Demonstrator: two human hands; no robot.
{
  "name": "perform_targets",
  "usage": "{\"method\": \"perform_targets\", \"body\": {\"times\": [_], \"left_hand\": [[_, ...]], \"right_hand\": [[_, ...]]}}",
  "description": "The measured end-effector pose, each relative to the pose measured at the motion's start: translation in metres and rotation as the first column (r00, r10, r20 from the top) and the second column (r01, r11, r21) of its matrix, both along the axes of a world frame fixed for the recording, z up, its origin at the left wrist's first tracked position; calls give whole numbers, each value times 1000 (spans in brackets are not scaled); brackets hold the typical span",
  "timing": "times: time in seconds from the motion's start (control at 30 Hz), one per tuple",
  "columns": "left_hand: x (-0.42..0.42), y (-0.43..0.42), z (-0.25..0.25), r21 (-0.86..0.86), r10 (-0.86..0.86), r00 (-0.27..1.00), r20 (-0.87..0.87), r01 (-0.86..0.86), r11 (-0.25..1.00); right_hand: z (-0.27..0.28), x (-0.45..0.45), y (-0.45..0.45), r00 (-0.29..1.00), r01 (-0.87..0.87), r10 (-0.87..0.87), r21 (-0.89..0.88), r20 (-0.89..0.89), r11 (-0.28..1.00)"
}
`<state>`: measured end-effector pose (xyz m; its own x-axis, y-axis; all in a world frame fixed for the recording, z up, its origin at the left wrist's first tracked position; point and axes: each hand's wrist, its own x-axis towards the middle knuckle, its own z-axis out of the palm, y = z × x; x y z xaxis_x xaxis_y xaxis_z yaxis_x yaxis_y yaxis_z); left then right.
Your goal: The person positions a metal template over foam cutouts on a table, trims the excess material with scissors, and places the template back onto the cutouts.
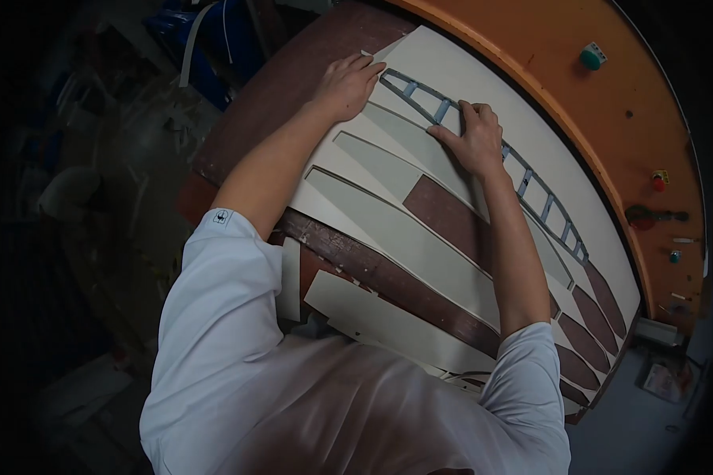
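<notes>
Well behind the left hand (347, 85), the white sleeve (222, 273) bore a small dark emblem (222, 216), too small to read. The right hand (477, 141) gripped across a ladder-like metal cutting die (442, 112), its thumb and fingers on opposite edges, over a pale sheet (444, 59). The left fingers lay loosely spread beside the die's tip. Beyond the fingers, an orange panel (642, 95) carried a red button (658, 184) with an illegible yellow label (662, 175).

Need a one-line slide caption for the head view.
Left hand near the tip of a blue-grey ladder-like frame, right hand further along it, over a pale sheet with cutouts.
</notes>
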<state>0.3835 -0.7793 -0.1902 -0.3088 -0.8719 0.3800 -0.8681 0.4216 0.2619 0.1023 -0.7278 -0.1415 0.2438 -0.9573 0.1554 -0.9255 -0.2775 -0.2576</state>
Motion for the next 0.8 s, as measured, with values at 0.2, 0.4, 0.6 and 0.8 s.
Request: {"method": "perform_targets", "body": {"times": [0.2,0.4,0.6,0.8], "left_hand": [[-4,3,6,-9,39,996,75,-38,999],[-2,3,3,6,27,998,64,-28,1000],[-4,0,12,102,15,991,133,-29,994],[-6,-6,20,221,10,978,208,-57,973]], "right_hand": [[8,2,1,1000,-6,8,-93,23,996],[125,-20,41,959,62,-5,-192,284,979],[237,-131,135,835,149,272,-672,478,725],[300,-244,233,836,477,64,-781,544,404]]}}
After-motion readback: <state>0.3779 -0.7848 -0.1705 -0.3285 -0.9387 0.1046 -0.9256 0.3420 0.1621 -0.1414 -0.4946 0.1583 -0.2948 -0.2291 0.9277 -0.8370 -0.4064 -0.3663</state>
